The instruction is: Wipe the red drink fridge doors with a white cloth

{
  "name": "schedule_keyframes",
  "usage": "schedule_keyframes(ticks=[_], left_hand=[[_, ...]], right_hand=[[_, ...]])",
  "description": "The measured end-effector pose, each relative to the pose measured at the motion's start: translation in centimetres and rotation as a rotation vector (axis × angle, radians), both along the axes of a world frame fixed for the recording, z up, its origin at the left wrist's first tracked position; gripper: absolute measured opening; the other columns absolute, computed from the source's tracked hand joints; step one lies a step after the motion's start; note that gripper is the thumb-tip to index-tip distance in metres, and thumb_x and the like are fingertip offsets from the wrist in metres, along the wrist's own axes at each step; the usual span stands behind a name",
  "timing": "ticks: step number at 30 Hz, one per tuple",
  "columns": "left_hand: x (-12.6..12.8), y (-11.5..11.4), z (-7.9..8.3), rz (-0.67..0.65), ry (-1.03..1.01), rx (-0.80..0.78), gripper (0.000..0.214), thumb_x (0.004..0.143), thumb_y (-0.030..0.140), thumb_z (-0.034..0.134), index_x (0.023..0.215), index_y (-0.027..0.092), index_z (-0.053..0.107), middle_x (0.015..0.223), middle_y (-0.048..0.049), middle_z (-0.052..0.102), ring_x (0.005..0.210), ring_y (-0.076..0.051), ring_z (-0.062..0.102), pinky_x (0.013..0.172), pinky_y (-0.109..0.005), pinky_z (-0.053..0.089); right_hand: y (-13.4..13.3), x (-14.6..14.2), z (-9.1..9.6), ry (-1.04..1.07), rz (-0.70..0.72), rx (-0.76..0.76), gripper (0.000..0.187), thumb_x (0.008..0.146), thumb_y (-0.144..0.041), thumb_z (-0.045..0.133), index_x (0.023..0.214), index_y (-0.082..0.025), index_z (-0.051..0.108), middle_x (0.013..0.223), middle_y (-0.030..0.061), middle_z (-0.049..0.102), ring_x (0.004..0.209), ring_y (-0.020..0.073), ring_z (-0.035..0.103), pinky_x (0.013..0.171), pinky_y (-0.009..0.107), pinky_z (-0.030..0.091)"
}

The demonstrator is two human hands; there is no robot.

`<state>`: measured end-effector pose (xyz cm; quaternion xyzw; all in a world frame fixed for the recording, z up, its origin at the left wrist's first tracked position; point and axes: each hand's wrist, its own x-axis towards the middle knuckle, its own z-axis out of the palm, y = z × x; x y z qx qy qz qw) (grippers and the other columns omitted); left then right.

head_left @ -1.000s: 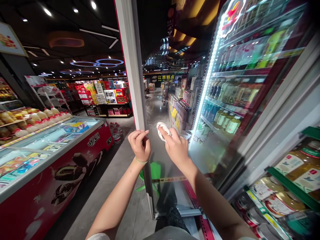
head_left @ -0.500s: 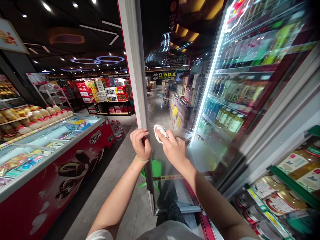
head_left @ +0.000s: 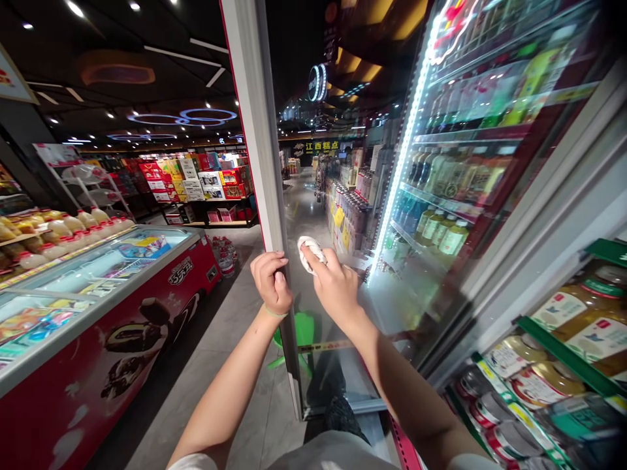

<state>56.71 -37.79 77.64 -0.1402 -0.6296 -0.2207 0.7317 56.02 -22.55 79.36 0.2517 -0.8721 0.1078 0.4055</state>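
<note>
An open glass fridge door (head_left: 343,196) stands in front of me, its grey frame edge (head_left: 257,130) running top to bottom. My left hand (head_left: 272,282) is closed around that frame edge at mid height. My right hand (head_left: 330,284) presses a small white cloth (head_left: 307,251) against the inner side of the glass, just right of the frame, with the fingers closed on it. Bottles on lit shelves (head_left: 441,222) show through and in the glass.
A red chest freezer (head_left: 98,313) with a glass lid runs along the left. Fridge shelves with bottled drinks (head_left: 563,339) are close on my right. A green stool (head_left: 301,329) stands on the grey floor behind the door. Stacked goods (head_left: 196,179) line the far aisle.
My right hand with the cloth has slid a little to the left across the glass, closer to the frame. My left hand keeps its hold on the frame edge.
</note>
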Motion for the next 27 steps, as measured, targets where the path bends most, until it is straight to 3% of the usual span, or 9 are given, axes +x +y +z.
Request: schedule_keyframes(ticks=[4,9,13,18,22,27], left_hand=[[0.0,0.0,0.1,-0.007,0.014,-0.004,0.026,0.103,0.031,0.033,0.105,0.024,0.059,0.101,-0.0071,0.067,0.100,-0.022,0.065,0.091,-0.044,0.051],[0.1,0.1,0.2,-0.008,0.012,-0.012,0.027,0.103,0.031,0.034,0.103,0.024,0.060,0.099,-0.0064,0.068,0.099,-0.022,0.065,0.092,-0.044,0.050],[0.1,0.1,0.2,-0.019,0.023,-0.025,0.026,0.102,0.029,0.036,0.103,0.024,0.061,0.099,-0.0062,0.069,0.099,-0.022,0.065,0.091,-0.043,0.049],[0.0,-0.1,0.2,0.018,0.001,-0.038,0.028,0.102,0.030,0.036,0.101,0.024,0.063,0.099,-0.0064,0.069,0.099,-0.022,0.065,0.092,-0.044,0.047],[0.0,-0.2,0.3,0.043,0.000,-0.100,0.024,0.099,0.025,0.041,0.103,0.023,0.065,0.101,-0.0060,0.069,0.100,-0.021,0.064,0.094,-0.041,0.047],[0.1,-0.1,0.5,0.067,-0.021,-0.197,0.023,0.091,0.016,0.050,0.104,0.023,0.068,0.103,-0.0066,0.070,0.104,-0.021,0.065,0.096,-0.040,0.048]], right_hand=[[-0.2,0.0,-0.7,0.009,0.083,0.057,0.051,0.097,-0.017,0.049,0.138,-0.042,0.065,0.101,0.0033,0.066,0.064,0.0109,0.055,0.065,0.025,0.038],[0.0,-0.4,-1.6,0.046,0.012,-0.030,0.058,0.093,-0.011,0.050,0.142,-0.040,0.063,0.102,0.0030,0.068,0.064,0.0109,0.054,0.066,0.025,0.038],[0.1,-0.5,-2.1,0.075,0.114,0.030,0.047,0.096,-0.014,0.052,0.129,-0.039,0.073,0.098,0.0023,0.069,0.065,0.0109,0.055,0.065,0.026,0.036],[0.6,-1.0,-2.3,0.080,0.016,-0.066,0.054,0.094,-0.009,0.050,0.136,-0.038,0.069,0.102,0.0026,0.069,0.064,0.0105,0.055,0.066,0.026,0.037],[1.0,-1.4,-2.7,0.156,0.117,-0.019,0.048,0.094,-0.011,0.053,0.128,-0.038,0.074,0.096,0.0013,0.069,0.065,0.0108,0.055,0.065,0.026,0.037],[2.0,-2.2,-4.0,0.228,0.073,-0.157,0.053,0.090,-0.005,0.052,0.129,-0.033,0.074,0.097,0.0032,0.068,0.067,0.0117,0.056,0.066,0.025,0.038]])
